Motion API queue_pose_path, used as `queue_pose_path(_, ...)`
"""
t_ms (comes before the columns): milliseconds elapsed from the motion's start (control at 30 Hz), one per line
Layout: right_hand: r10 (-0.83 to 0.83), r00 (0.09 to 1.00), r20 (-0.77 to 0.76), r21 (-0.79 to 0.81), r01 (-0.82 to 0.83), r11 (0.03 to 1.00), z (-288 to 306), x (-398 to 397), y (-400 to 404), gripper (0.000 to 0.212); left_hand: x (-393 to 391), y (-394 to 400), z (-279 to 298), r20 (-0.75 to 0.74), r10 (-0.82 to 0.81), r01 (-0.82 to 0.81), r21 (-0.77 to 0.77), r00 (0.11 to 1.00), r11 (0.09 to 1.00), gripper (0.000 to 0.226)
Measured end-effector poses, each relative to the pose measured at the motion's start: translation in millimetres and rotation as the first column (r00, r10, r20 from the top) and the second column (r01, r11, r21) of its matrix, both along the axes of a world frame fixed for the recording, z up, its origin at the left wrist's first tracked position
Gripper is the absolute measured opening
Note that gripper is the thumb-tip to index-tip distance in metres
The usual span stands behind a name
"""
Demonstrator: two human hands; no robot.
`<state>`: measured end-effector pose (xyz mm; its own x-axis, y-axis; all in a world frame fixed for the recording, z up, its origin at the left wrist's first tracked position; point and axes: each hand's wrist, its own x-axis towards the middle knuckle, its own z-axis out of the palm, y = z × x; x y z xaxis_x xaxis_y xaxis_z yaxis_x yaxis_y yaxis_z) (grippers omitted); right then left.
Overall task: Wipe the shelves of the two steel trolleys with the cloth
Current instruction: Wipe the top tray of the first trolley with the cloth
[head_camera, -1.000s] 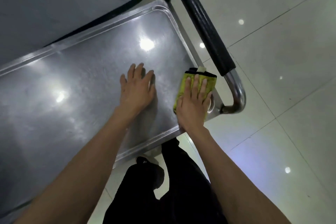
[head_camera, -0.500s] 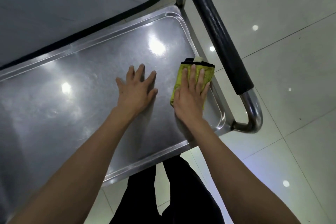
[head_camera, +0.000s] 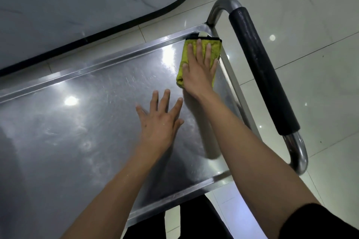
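A steel trolley's top shelf (head_camera: 81,122) fills the left and middle of the view, shiny with ceiling lights reflected in it. A folded yellow-green cloth (head_camera: 214,49) with a black edge lies in the shelf's far right corner. My right hand (head_camera: 198,70) presses flat on the cloth with straight fingers. My left hand (head_camera: 160,120) rests flat on the bare steel nearer to me, fingers spread, a short way from the cloth.
The trolley's push handle (head_camera: 262,75), a steel tube with a black foam sleeve, runs along the right end of the shelf. A grey marbled surface with a black curved rim (head_camera: 116,27) lies beyond the trolley. Pale floor tiles (head_camera: 310,25) spread to the right.
My right hand has slid the cloth along the shelf's right end from the near corner to the far corner. My left hand has stayed flat on the shelf.
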<state>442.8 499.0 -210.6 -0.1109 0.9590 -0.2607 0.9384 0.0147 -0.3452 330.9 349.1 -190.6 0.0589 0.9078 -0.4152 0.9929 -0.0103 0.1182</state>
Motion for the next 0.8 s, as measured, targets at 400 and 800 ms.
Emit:
queue_pose_path(400,0.037,0.984,0.175,0.255,-0.082,0.964,7.1,7.5,48.5,0.059,-1.1,0.2,-6.3,-0.006,-0.003,0.003,0.029,1.000,1.000,0.062)
queue_pose_path(800,-0.208,0.972,0.106,0.276,0.172,0.946,7.2,19.0,-1.2,0.071,-0.2,-0.5,-1.9,0.012,0.005,-0.006,0.025,1.000,1.000,0.062)
